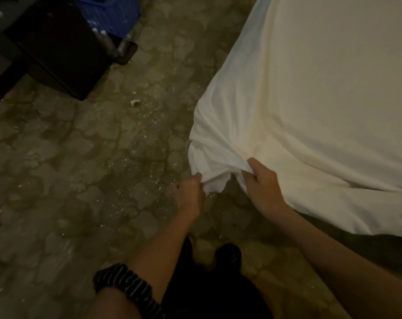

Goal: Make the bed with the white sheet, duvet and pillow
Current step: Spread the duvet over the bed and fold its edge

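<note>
Left grip (190, 192) and right grip (264, 184) are closed on the bunched corner of the white sheet (310, 88), which is draped over the bed (370, 248). It is judged light, soft and limp, and best taken at that gathered corner.

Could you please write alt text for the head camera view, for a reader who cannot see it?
A person's left hand and right hand grip the bunched corner of a white sheet spread out flat at the right. The dim patterned floor is speckled with white crumbs; a black cabinet and a blue crate stand at upper left.
</note>
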Action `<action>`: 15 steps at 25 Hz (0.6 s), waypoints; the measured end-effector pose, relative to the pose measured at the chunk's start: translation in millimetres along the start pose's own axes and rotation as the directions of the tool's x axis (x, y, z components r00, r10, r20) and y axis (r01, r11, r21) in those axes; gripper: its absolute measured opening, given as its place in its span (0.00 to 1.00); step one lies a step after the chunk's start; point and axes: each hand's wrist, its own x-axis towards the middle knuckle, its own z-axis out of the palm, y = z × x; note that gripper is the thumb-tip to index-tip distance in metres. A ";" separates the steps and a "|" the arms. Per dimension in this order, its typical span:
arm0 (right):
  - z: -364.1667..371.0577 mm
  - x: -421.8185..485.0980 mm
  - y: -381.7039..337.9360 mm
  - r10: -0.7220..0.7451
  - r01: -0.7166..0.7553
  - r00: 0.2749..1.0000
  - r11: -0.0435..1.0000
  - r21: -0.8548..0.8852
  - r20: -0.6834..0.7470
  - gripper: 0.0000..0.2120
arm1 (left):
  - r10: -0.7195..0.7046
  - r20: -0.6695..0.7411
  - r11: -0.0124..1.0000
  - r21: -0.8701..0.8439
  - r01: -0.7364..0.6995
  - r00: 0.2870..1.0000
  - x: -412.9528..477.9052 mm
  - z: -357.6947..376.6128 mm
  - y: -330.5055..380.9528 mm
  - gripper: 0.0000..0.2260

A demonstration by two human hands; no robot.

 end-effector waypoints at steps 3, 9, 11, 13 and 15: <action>9.1 -3.9 7.3 -0.009 0.011 1.000 0.995 -0.100 0.016 0.06 | 0.042 -0.085 0.990 -0.132 -0.053 0.996 -7.9 -24.2 -39.5 0.11; 37.7 -6.4 -1.7 -0.091 -0.005 0.965 0.931 -0.364 -0.247 0.06 | 0.281 -0.064 0.945 0.191 -0.264 0.958 -4.6 -96.9 -52.5 0.09; 52.7 -27.9 -13.0 -0.333 0.174 0.906 0.856 -0.487 -0.262 0.08 | 0.299 -0.077 0.943 0.177 -0.283 0.951 -11.9 -103.7 -57.4 0.11; 79.0 -49.1 -13.6 -0.493 0.413 0.870 0.716 -0.564 0.011 0.09 | 0.310 -0.097 0.945 0.144 -0.295 0.946 -19.6 -107.2 -58.9 0.12; 107.4 -59.3 -15.9 -0.179 0.284 0.954 0.804 -0.523 0.242 0.14 | 0.346 -0.137 0.936 0.119 -0.331 0.928 -22.8 -109.4 -60.0 0.10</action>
